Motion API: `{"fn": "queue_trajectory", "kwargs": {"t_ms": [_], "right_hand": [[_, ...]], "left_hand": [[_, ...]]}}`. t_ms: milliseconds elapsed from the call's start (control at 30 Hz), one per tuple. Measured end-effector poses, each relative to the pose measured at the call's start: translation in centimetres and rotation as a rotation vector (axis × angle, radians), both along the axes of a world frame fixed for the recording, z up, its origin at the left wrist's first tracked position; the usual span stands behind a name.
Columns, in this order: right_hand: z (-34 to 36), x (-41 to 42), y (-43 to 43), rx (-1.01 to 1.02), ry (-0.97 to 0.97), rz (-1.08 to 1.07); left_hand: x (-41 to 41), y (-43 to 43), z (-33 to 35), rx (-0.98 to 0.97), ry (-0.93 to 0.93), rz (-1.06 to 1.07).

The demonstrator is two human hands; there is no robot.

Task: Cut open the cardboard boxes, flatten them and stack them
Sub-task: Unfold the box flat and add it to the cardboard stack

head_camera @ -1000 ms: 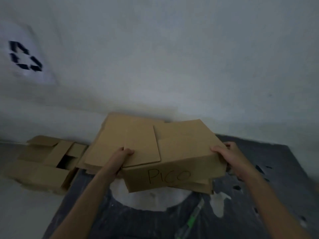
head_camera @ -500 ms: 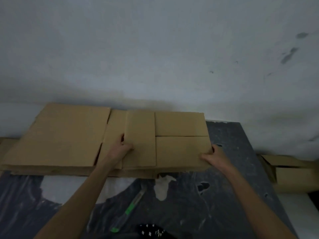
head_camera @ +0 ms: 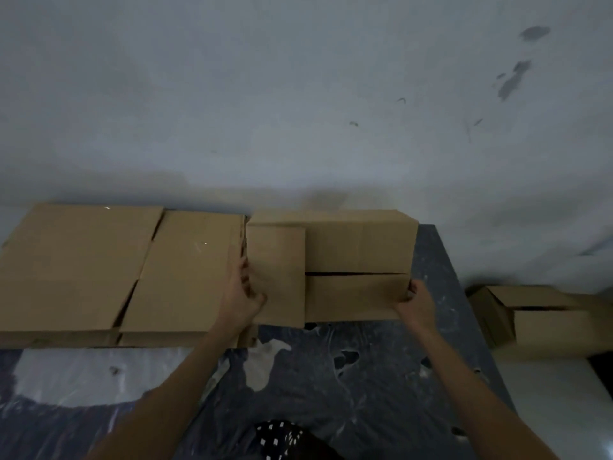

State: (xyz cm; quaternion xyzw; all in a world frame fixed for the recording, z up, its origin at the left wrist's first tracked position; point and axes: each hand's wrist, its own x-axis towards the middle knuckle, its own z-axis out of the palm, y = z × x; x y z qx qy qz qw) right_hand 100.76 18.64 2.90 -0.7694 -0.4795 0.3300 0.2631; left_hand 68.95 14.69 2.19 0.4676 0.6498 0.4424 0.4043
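I hold a flattened brown cardboard box flat at the middle of the view, in front of the wall. My left hand grips its left flap, thumb on top. My right hand grips its near right corner. To the left lies a stack of flattened cardboard on the dark mat, touching the held box's left edge. An unflattened cardboard box sits at the right, off the mat.
A dark, paint-stained mat covers the floor in front of me, with white patches on its left. A grey wall rises straight behind the cardboard. Pale floor shows at the lower right.
The view swung right from the stack. The held box moved right and slightly up, off the stack. The green-handled cutter on the mat has left the view.
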Motion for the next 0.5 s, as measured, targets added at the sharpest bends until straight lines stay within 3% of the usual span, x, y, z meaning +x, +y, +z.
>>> {"fn": "queue_trajectory", "kwargs": {"t_ms": [100,200,267,433,500], "right_hand": [[-0.2,1.7,-0.4,-0.087,0.125,-0.031],[1.3,2.5,-0.8,-0.163,0.657,-0.171],[1.8,3.4,-0.5,-0.219,0.848,-0.148],[1.5,3.9,-0.4,-0.179,0.925,-0.184],[1.3,4.0,-0.9,-0.135,0.955,-0.185]], "left_hand": [[0.5,-0.4,-0.6,-0.058,-0.204,0.067],[0.1,0.3,0.8,-0.203,-0.466,0.217],[-0.4,0.8,1.4,-0.243,-0.565,0.16],[1.2,0.8,1.7,-0.273,-0.438,0.027],[1.2,0.5,1.3,-0.285,-0.551,0.069]]}}
